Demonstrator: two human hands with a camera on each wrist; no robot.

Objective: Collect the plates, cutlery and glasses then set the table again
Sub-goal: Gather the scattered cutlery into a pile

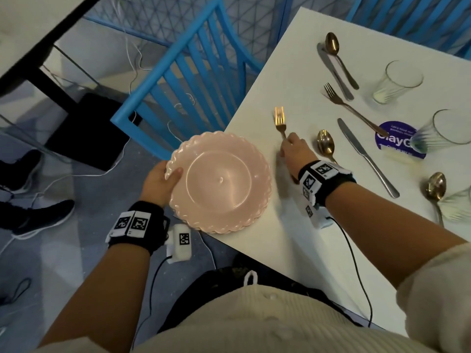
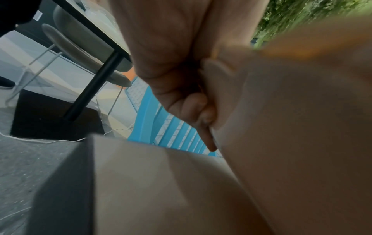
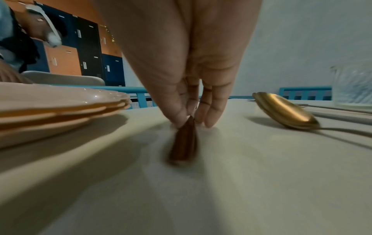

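A stack of pink scalloped plates (image 1: 219,182) overhangs the near left corner of the white table (image 1: 293,72). My left hand (image 1: 161,180) grips the stack's left rim, thumb on top. In the left wrist view the left hand (image 2: 181,89) curls against the plates' underside (image 2: 302,127). My right hand (image 1: 293,149) pinches the handle of a gold fork (image 1: 280,121), tines pointing away. The right wrist view has the right hand (image 3: 187,120) on the fork handle (image 3: 184,141), with the plates (image 3: 60,108) to its left. Gold spoons (image 1: 325,143), a second fork (image 1: 351,108), knives (image 1: 367,156) and glasses (image 1: 397,81) lie to the right.
A blue slatted chair (image 1: 191,80) stands at the table's left edge. A purple round sticker (image 1: 400,141) lies under a glass (image 1: 446,131). On the floor to the left are cables, a black mat (image 1: 84,131) and another person's shoes (image 1: 38,217).
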